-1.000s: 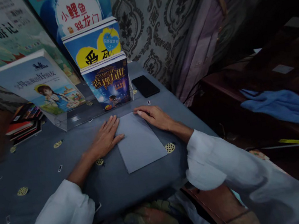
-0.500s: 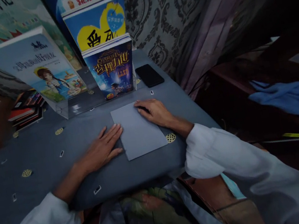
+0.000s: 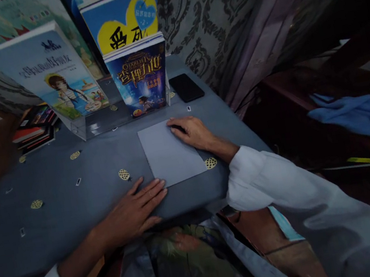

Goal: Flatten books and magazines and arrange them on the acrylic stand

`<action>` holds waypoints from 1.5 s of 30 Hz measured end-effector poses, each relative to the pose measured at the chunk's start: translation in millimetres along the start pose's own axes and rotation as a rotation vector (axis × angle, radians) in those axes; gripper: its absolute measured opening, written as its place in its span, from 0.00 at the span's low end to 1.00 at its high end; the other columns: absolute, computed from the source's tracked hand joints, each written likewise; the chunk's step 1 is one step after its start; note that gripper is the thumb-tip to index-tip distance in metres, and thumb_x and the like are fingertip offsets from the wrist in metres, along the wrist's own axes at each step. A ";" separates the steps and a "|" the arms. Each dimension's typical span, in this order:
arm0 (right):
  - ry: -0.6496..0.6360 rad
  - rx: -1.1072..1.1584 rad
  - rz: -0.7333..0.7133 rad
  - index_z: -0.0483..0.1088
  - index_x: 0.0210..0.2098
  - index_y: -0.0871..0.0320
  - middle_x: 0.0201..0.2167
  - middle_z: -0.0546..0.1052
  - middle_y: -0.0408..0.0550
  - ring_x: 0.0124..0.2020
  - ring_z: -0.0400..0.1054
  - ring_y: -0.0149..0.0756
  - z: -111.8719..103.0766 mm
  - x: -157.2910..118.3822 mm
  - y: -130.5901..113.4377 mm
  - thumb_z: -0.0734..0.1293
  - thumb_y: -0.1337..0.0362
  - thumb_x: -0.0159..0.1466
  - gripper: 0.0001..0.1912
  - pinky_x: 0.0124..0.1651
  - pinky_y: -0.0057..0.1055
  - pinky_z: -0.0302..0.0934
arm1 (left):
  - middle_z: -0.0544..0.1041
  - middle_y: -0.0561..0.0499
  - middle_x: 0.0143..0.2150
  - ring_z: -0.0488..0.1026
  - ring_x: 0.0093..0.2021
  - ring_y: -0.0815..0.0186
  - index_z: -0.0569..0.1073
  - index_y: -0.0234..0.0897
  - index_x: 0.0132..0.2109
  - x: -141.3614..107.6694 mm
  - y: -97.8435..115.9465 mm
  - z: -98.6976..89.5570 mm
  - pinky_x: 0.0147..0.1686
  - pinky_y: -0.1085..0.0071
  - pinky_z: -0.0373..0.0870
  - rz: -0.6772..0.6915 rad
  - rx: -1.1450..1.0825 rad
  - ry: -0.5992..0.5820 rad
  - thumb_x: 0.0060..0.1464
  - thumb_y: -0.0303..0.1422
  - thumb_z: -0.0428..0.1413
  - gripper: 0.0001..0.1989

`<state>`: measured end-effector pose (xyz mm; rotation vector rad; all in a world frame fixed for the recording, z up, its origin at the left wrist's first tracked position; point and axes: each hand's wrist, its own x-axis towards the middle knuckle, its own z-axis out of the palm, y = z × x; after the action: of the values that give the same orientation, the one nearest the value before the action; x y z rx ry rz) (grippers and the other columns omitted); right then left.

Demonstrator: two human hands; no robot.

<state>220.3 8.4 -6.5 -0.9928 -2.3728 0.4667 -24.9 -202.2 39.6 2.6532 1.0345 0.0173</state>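
A plain pale sheet of paper (image 3: 170, 160) lies flat on the dark blue-grey patterned tablecloth (image 3: 100, 185); whether it is a single layer or folded, I cannot tell. My left hand (image 3: 138, 208) lies flat with its fingers stretched, the fingertips at the paper's near left corner. On the paper's far right part rests my right hand (image 3: 193, 133), its fingers bent and its thumb apart from the index finger. A dark gap shows between them, and nothing is visibly held.
Upright books, among them a dark blue one (image 3: 141, 79) and a light blue one (image 3: 43, 77), stand in clear holders behind the paper. A black phone (image 3: 186, 87) lies at the back right. Small books (image 3: 34, 128) are stacked at the left. A blue cloth (image 3: 354, 115) lies off to the right.
My left hand has slid toward me, from the paper's left edge to its near left corner. My right hand stays on the paper's far right part. The view has shifted slightly.
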 end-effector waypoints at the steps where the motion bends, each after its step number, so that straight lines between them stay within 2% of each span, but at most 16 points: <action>1: -0.006 -0.008 -0.007 0.72 0.56 0.59 0.56 0.77 0.55 0.60 0.70 0.48 -0.6 -1.9 -4.8 0.61 0.66 0.69 0.18 0.63 0.51 0.62 | 0.54 0.49 0.74 0.52 0.73 0.59 0.39 0.47 0.75 -0.2 -1.0 -0.9 0.73 0.52 0.46 -0.006 -0.017 0.004 0.72 0.43 0.42 0.31; 4: -0.031 -0.014 -0.075 0.70 0.58 0.61 0.59 0.75 0.57 0.65 0.64 0.49 0.7 -19.3 -35.2 0.59 0.64 0.71 0.19 0.68 0.55 0.53 | 0.60 0.51 0.72 0.57 0.71 0.63 0.49 0.47 0.74 0.4 -9.3 -3.6 0.72 0.57 0.51 -0.034 -0.086 0.068 0.73 0.40 0.39 0.26; 8: -0.064 0.033 -0.214 0.62 0.66 0.60 0.65 0.69 0.58 0.69 0.57 0.44 13.7 -67.6 -100.9 0.57 0.61 0.73 0.24 0.70 0.49 0.54 | 0.64 0.48 0.70 0.60 0.71 0.61 0.58 0.42 0.70 11.1 -32.6 -3.6 0.69 0.56 0.58 -0.199 -0.128 0.321 0.73 0.39 0.38 0.24; 10: -0.114 0.012 -0.275 0.60 0.67 0.64 0.67 0.65 0.62 0.71 0.53 0.44 22.5 -91.6 -129.0 0.59 0.60 0.72 0.26 0.71 0.47 0.54 | 0.63 0.45 0.70 0.57 0.72 0.60 0.61 0.39 0.69 21.8 -45.1 -1.6 0.69 0.54 0.58 -0.253 -0.114 0.396 0.72 0.39 0.38 0.24; 12: -0.155 -0.022 -0.304 0.61 0.65 0.69 0.67 0.64 0.66 0.71 0.53 0.48 29.7 -108.4 -146.6 0.61 0.59 0.71 0.27 0.71 0.47 0.53 | 0.63 0.43 0.70 0.56 0.72 0.60 0.61 0.36 0.68 33.7 -54.1 1.3 0.69 0.54 0.58 -0.257 -0.090 0.384 0.72 0.39 0.38 0.24; 14: -0.179 -0.049 -0.288 0.61 0.65 0.71 0.67 0.64 0.68 0.71 0.52 0.49 33.4 -117.4 -153.4 0.63 0.58 0.71 0.29 0.71 0.48 0.54 | 0.62 0.43 0.71 0.55 0.73 0.60 0.60 0.37 0.69 43.8 -58.0 4.7 0.69 0.52 0.55 -0.249 -0.050 0.327 0.72 0.39 0.38 0.25; 19: -0.163 -0.072 -0.238 0.59 0.66 0.72 0.68 0.61 0.69 0.72 0.49 0.51 30.1 -128.4 -146.4 0.63 0.58 0.70 0.31 0.71 0.50 0.54 | 0.57 0.43 0.73 0.51 0.74 0.59 0.58 0.37 0.70 53.2 -55.4 10.8 0.71 0.50 0.49 -0.254 0.055 0.247 0.72 0.40 0.38 0.26; 25: -0.097 -0.086 -0.129 0.51 0.71 0.67 0.68 0.62 0.66 0.72 0.49 0.50 19.9 -150.4 -129.7 0.63 0.62 0.70 0.34 0.69 0.53 0.56 | 0.58 0.44 0.73 0.52 0.74 0.58 0.57 0.38 0.71 52.7 -55.9 13.2 0.70 0.49 0.50 -0.256 0.084 0.246 0.72 0.41 0.37 0.26; 30: -0.060 -0.167 -0.055 0.46 0.73 0.65 0.69 0.61 0.65 0.72 0.51 0.49 3.1 -163.5 -110.3 0.59 0.61 0.72 0.34 0.69 0.56 0.56 | 0.58 0.43 0.73 0.52 0.74 0.58 0.56 0.38 0.71 52.7 -57.0 14.6 0.70 0.49 0.50 -0.246 0.091 0.269 0.72 0.42 0.37 0.26; 36: -0.017 -0.205 0.027 0.48 0.73 0.59 0.68 0.63 0.60 0.70 0.55 0.47 -12.6 -166.5 -92.6 0.59 0.62 0.73 0.31 0.69 0.54 0.56 | 0.57 0.43 0.73 0.52 0.74 0.58 0.55 0.38 0.72 52.6 -56.4 15.9 0.70 0.50 0.51 -0.254 0.115 0.259 0.72 0.41 0.38 0.27; 45: 0.029 -0.179 -0.023 0.52 0.72 0.58 0.66 0.67 0.59 0.67 0.61 0.48 -13.8 -157.4 -83.1 0.59 0.63 0.73 0.29 0.67 0.55 0.61 | 0.57 0.44 0.73 0.51 0.74 0.59 0.52 0.41 0.73 52.8 -59.2 14.5 0.70 0.51 0.51 -0.232 0.112 0.252 0.72 0.43 0.37 0.27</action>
<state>276.1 -161.2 -6.5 -1.0411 -2.4299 0.2318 -23.2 -129.5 4.6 2.6602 1.4591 0.2569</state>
